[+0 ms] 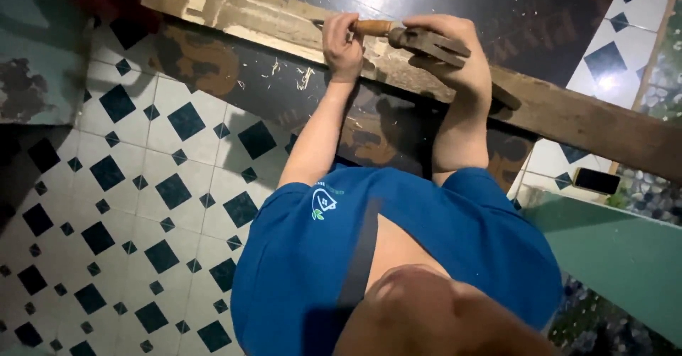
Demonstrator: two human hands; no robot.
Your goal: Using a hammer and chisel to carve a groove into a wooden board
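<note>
Gripping a wooden-handled chisel [373, 27], the left hand [342, 43] clenches it against a plank [568, 114]; the right hand [455, 57] grasps a hammer [430, 45].

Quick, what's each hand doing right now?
Left hand: closed around the wooden-handled chisel on the plank.
Right hand: closed on the hammer.
</note>
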